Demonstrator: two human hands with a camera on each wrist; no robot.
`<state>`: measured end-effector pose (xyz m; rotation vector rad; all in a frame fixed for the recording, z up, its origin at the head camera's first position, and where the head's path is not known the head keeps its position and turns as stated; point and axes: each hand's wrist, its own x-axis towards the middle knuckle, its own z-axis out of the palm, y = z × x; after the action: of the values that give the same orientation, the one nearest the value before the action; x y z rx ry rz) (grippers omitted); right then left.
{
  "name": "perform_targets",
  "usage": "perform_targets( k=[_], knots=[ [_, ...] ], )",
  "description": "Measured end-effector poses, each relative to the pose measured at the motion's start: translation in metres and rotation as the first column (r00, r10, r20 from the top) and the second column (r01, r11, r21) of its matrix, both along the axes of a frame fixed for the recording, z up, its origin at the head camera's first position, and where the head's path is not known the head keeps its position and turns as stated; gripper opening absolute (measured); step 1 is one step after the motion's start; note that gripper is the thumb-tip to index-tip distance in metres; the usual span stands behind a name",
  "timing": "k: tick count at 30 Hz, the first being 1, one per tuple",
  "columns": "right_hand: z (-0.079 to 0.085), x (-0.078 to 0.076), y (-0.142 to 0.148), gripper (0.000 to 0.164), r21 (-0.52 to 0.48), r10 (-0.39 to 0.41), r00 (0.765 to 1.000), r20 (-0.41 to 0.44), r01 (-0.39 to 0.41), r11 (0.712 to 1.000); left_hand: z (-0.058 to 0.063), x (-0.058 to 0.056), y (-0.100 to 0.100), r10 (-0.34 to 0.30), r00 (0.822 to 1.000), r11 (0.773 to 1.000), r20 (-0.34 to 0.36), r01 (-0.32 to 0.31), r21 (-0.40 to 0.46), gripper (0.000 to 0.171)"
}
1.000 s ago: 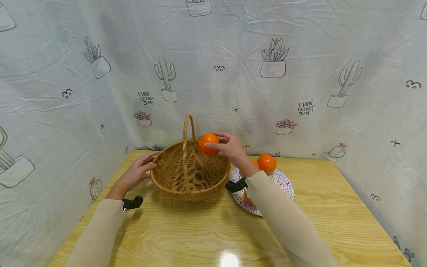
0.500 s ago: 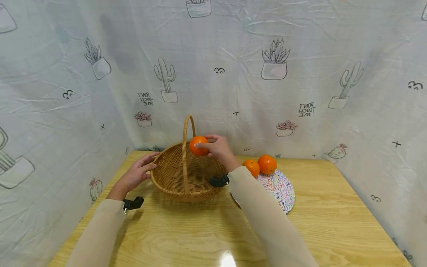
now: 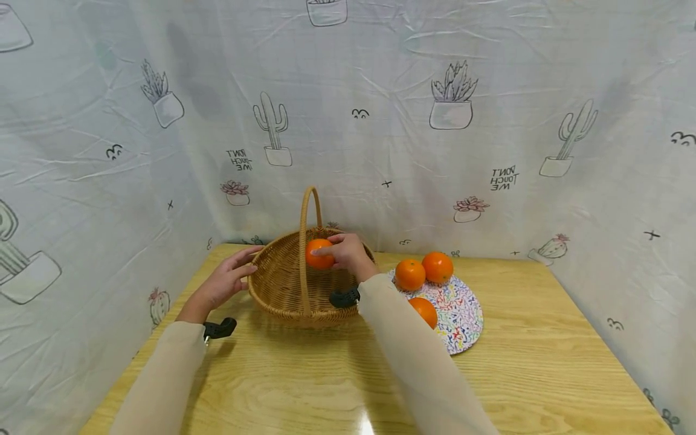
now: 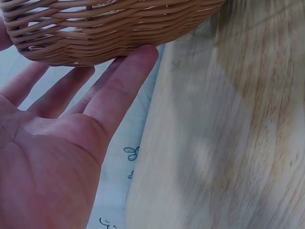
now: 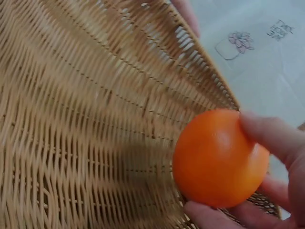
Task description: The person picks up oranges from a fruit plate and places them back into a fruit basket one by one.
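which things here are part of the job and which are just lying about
Part of the job, it seems:
held orange, in the right hand
wicker basket, touched by the left hand
three other oranges and the patterned plate, likely

Probably just surroundings:
wooden table
printed cloth
black wrist devices, worn rather than handled

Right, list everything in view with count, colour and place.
Table: 1, yellowish wood, foreground
Backdrop: count unclear, pale, printed, behind table
Basket: 1, tan, on table
Plate: 1, white, multicoloured marks, right of basket
Held fruit: 1, orange, at basket's opening
Other fruits: 3, orange, two at plate's far edge, one nearer, partly hidden
Wrist devices: 2, black, one per wrist
Sleeves: 2, beige, forearms
Left hand: 1, bare, touching basket's left side
Right hand: 1, bare, gripping held fruit
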<state>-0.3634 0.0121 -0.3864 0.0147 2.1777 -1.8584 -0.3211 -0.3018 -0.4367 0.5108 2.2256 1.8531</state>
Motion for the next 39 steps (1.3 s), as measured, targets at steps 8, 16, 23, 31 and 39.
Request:
perform_targets(
  k=[8, 16, 23, 31, 39],
  knots=[
    [-0.004, -0.002, -0.007, 0.062, 0.125, -0.037, 0.998, 0.057, 0.03, 0.992, -0.001, -0.001, -0.001, 0.001, 1.0, 1.0, 0.001, -0.001, 0.006, 0.06],
    [-0.001, -0.002, -0.002, 0.067, 0.175, 0.044, 0.997, 0.061, -0.054, 0.983, 0.0, -0.002, 0.0, -0.003, 1.0, 1.0, 0.005, 0.003, -0.003, 0.059],
    [0.01, 0.002, 0.011, 0.066, 0.15, 0.125, 0.992, -0.021, -0.12, 0.981, 0.0, -0.002, -0.001, 0.002, 1.0, 1.0, -0.001, -0.002, -0.023, 0.06],
    [0.023, 0.012, 0.032, 0.065, 0.11, 0.136, 0.981, -0.136, -0.121, 0.987, 0.0, -0.001, -0.003, 0.007, 1.0, 0.999, -0.012, -0.007, -0.051, 0.059],
    [0.031, 0.035, 0.063, 0.05, -0.048, 0.102, 0.974, -0.204, -0.114, 0.992, -0.001, -0.002, -0.004, -0.004, 1.0, 0.998, -0.015, 0.003, -0.063, 0.059]
  ],
)
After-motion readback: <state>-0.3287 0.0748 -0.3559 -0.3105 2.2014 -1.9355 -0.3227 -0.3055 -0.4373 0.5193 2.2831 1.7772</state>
